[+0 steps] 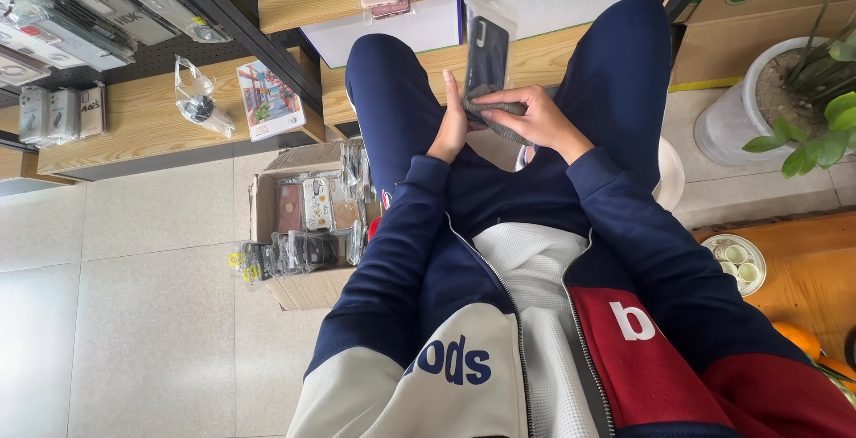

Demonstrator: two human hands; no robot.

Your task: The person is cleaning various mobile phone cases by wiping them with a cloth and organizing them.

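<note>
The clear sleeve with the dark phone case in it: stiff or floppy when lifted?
The clear sleeve probably flexes: thin film. The dark phone case likely stiffens it. Probably light, since the right hand props it alone; glossy film may be slippery.

Glossy clear plastic sleeve [489, 41] wraps a matt dark phone case [499, 117]. Rough brown cardboard box [299, 291] sits on smooth, faintly shiny floor tiles [134, 313]; wood-grain shelves [134, 122] look matt.
</note>
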